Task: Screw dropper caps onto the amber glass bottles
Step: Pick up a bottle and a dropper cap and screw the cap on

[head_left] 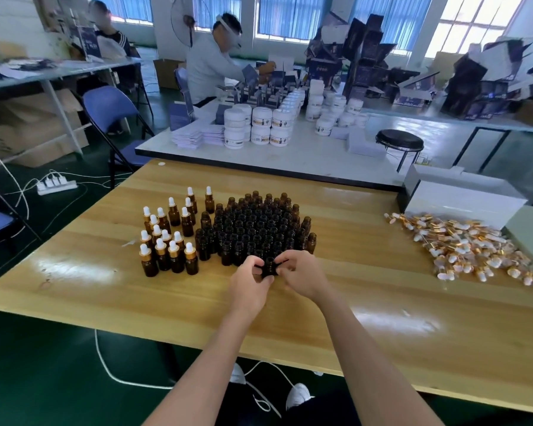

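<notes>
Both hands were curled round one uncapped amber bottle [270, 267] at the near edge of the cluster, leaving little but its dark neck visible. The left hand [249, 284] gripped its left side with fingers and thumb. The right hand [300, 273] pinched its right side, fingertips partly hidden. Whether either hand held a cap could not be told. Just beyond, open bottles [259, 229] stood packed together on the wooden table [351, 302], with capped bottles [170, 241] to their left. The pile of dropper caps [474, 250] lay well apart at right beside a white box [462, 204].
</notes>
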